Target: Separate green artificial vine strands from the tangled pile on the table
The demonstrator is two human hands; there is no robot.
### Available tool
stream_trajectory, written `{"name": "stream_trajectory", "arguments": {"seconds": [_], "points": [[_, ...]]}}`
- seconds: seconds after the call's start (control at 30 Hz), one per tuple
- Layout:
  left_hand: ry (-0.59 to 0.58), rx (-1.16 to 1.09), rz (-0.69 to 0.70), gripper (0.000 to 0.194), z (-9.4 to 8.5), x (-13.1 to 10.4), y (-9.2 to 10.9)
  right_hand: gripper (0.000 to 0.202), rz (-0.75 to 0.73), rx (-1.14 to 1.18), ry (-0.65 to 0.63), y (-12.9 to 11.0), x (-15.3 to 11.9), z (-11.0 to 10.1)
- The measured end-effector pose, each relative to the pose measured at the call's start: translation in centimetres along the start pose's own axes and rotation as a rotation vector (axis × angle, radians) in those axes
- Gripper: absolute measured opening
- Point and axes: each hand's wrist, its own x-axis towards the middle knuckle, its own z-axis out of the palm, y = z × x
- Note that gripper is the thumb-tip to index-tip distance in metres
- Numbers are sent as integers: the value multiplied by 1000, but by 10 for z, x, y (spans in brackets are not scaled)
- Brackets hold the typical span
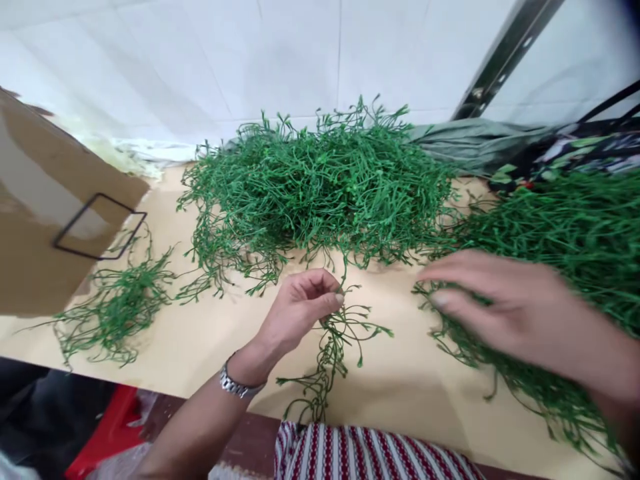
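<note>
A: Left hand (299,307) state?
B: Pinches a green sprig (334,350), on the near side of the central pile (320,190).
A: Right hand (520,313)?
B: Thumb and fingers apart, right of that pile; contact unclear.

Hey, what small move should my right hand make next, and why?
Perhaps pinch at the tangled, green, plastic-looking pile on the right: your right hand, blurred, is open at its edge, contact unclear, while your left hand pinches a thin, branching green sprig.
</note>
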Motion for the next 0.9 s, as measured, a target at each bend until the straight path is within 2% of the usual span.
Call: {"name": "stream_trajectory", "arguments": {"seconds": [0.03,0.07,0.2,0.27,0.37,0.47,0.53,0.6,0.77,0.9], "points": [[14,-18,2,13,1,0,-1,20,-97,10,-36,-10,7,9],[33,-36,4,14,2,0,-1,21,-114,53,-112,-18,14,21],[146,-72,35,15,5,-2,-5,15,-23,189,-148,-33,32,70],[185,-86,48,13,5,-2,-8,12,16,280,-135,-32,32,84],[172,-144,-3,13,4,-3,-12,8,59,344,-74,-29,27,87],[121,-172,-45,15,4,-3,-14,32,17,275,-22,-24,24,82],[108,-173,-31,15,4,-4,-13,43,-55,269,-55,-22,25,81],[118,-168,-17,13,5,-5,-13,36,-62,339,-81,-23,25,82],[156,-146,11,11,7,-4,-16,16,137,527,-69,-29,23,91],[265,-89,108,11,9,-3,-21,13,141,453,-23,-29,21,96]]}}
